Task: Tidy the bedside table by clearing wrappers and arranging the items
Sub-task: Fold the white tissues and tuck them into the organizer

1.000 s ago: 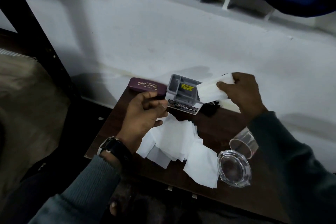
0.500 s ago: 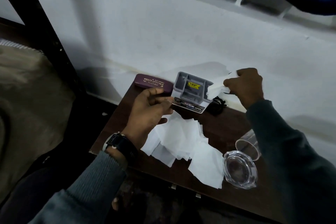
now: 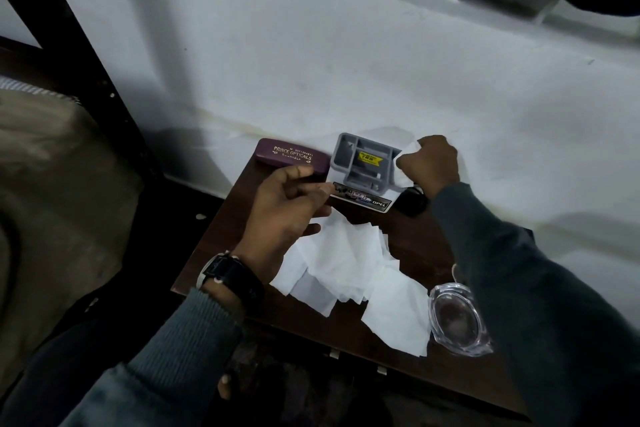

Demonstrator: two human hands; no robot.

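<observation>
Head view. The right hand (image 3: 433,166) is clenched round a white wrapper (image 3: 408,148), its fingers (image 3: 410,163) curled so tightly that only crumpled edges of paper show above and below the fist. A second ago the same wrapper was stretched out flat from the grey organiser (image 3: 363,163), pinched at one end. It has since been gathered into a ball, and the fist now sits just beside the organiser's right wall.

The left hand (image 3: 287,208) has not shifted. Its fingers (image 3: 313,189) pinch the front-left corner of the organiser's printed card base, steadying the organiser at the back of the table (image 3: 221,253).

The maroon case (image 3: 292,158) lies just left of the organiser against the wall. A loose pile of white sheets (image 3: 349,263) covers the middle of the table, and a glass ashtray (image 3: 457,319) stands at its right end, near the front edge. A black object (image 3: 412,201) lies under the right wrist; what it is cannot be told.

Reading: one wrapper appears to be freed from the organiser and compacted, ready to be thrown away. The larger part of the clearing is not yet done, since the sheets are spread on the table. The case, organiser and ashtray stand unsorted, so arranging seems not to have begun.
</observation>
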